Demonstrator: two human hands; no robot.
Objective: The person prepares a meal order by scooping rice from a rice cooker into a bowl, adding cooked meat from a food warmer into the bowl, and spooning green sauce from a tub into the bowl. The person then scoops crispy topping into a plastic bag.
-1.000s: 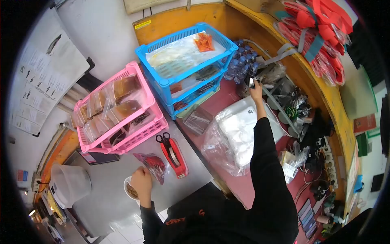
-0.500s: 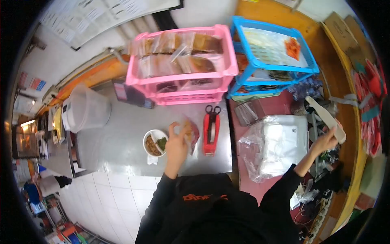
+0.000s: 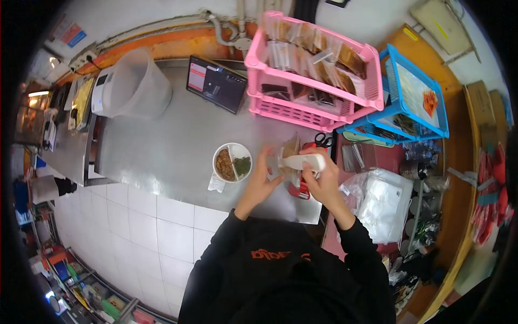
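Note:
My left hand (image 3: pixel 261 179) has its thumb and fingers apart at the left side of a small clear packet (image 3: pixel 292 144); motion blurs the fingertips. My right hand (image 3: pixel 325 186) is closed round a long cream-coloured tool (image 3: pixel 305 162), whose narrow end points left across the packet. Under the hands lies a red tape dispenser (image 3: pixel 298 191), partly covered, with black-handled scissors (image 3: pixel 324 140) at its far end. Left of my left hand, a round white bowl (image 3: pixel 231 161) with a divider holds brown food on one side and green on the other.
Pink (image 3: pixel 315 82) and blue (image 3: pixel 389 89) tiered baskets of packets stand behind the hands. A tablet (image 3: pixel 217 83) leans beside the pink one. Farther left on the metal counter (image 3: pixel 178 140) is a clear tub (image 3: pixel 141 86). White plastic bags (image 3: pixel 384 202) lie on the right.
The view has turned left. My right hand has brought the cream-coloured tool from the far right over to the packet beside my left hand. The packet now appears lifted over the tape dispenser.

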